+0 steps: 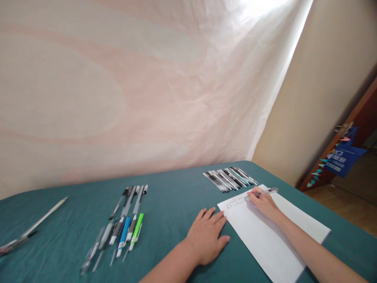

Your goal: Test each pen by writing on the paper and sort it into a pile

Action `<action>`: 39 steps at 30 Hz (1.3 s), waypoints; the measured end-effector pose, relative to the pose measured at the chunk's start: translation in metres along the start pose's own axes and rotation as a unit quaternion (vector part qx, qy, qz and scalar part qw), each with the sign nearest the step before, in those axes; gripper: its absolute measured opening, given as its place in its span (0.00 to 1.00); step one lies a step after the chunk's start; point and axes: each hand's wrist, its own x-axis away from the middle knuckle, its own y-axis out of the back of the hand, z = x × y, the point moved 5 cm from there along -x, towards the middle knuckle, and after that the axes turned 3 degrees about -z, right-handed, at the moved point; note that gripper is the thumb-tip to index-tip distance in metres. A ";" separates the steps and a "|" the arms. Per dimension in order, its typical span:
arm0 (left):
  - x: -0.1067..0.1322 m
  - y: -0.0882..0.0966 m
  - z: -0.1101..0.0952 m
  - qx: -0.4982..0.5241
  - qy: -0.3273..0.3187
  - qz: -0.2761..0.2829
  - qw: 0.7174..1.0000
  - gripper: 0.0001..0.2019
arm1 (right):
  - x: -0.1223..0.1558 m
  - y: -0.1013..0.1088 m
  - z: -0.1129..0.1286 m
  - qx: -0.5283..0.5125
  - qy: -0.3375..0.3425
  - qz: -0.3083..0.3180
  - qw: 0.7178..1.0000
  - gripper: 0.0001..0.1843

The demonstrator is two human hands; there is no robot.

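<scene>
My right hand [263,201] is closed around a clear-barrelled pen [269,191], its tip down on a white sheet of paper [265,243]. Small dark writing runs in short lines near the sheet's far left corner, too small to read. My left hand [207,236] lies flat on the green tablecloth with its fingers spread, right beside the paper's left edge, and holds nothing.
Beyond the paper lies a row of several pens [229,179]. To the left are more pens, among them a green pen [136,232] and a blue pen [123,237]. A long thin white item [44,217] rests at far left. A pale curtain [147,98] hangs behind the table.
</scene>
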 end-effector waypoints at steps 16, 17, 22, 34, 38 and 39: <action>0.000 0.003 -0.001 -0.005 0.001 -0.003 1.000 0.26 | 0.002 0.001 -0.002 -0.043 -0.017 -0.022 0.999 0.13; 0.000 0.003 -0.001 -0.004 0.000 -0.003 1.000 0.26 | 0.002 0.001 -0.003 -0.049 -0.021 -0.024 0.998 0.14; 0.000 0.003 -0.002 -0.007 0.001 -0.002 1.000 0.26 | 0.003 -0.001 -0.004 -0.064 -0.022 -0.021 0.997 0.15; 0.000 0.004 -0.002 -0.002 0.004 0.001 1.000 0.26 | 0.003 0.000 0.003 -0.062 -0.013 -0.007 0.998 0.13; 0.000 0.004 -0.003 -0.001 0.003 0.002 1.000 0.26 | 0.004 0.003 0.004 -0.069 -0.013 -0.020 0.997 0.14; 0.000 0.004 -0.003 0.000 0.003 0.001 1.000 0.26 | 0.004 0.003 0.004 -0.071 -0.015 -0.024 0.997 0.14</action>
